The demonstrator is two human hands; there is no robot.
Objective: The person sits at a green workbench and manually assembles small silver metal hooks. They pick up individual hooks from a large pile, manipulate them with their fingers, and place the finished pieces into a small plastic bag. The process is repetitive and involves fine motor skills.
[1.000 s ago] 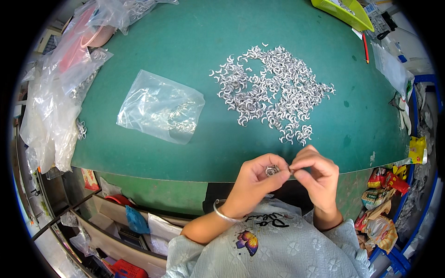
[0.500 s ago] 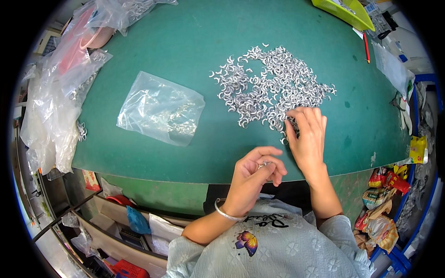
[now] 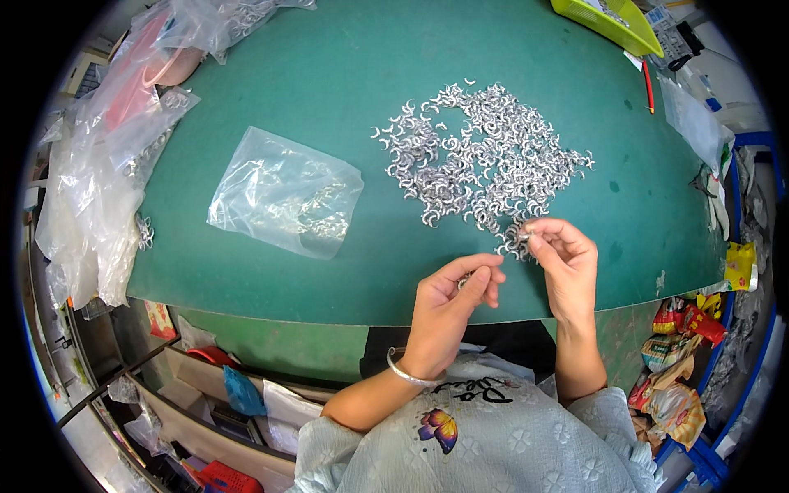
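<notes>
With silver metal crescents heaped at its eleven o'clock, the right hand pinched a small silvery piece, while the left hand curled loosely around half-hidden silvery bits.

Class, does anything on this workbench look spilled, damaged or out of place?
A small cluster of silvery pieces lies far left on the green table, beside the plastic bags, well apart from the main pile of crescents, so it looks strayed, perhaps spilled. No damage shows.
</notes>
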